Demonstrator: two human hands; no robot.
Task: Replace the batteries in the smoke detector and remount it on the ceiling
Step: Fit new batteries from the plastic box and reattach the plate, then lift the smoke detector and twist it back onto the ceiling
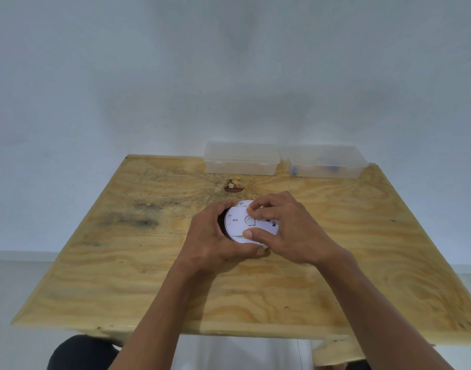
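Near edge: plywood worktop (149, 276), both forearms reaching in. Mid-worktop: white round smoke detector (238, 222), back side up. Left hand (213, 244) wraps its left rim, fingers curled round it. Right hand (285, 231) on top, thumb and fingers pinching at the back plate. Far edge, by the wall: two clear lidded boxes side by side. Left box (241, 158) shows nothing inside; right box (326, 162) holds small bluish items, too blurred to name.

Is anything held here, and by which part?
Yes: the smoke detector. The left hand grips its left rim, thumb under the near edge; the right hand pinches parts on its upturned back face, fingers on top, thumb near the front.
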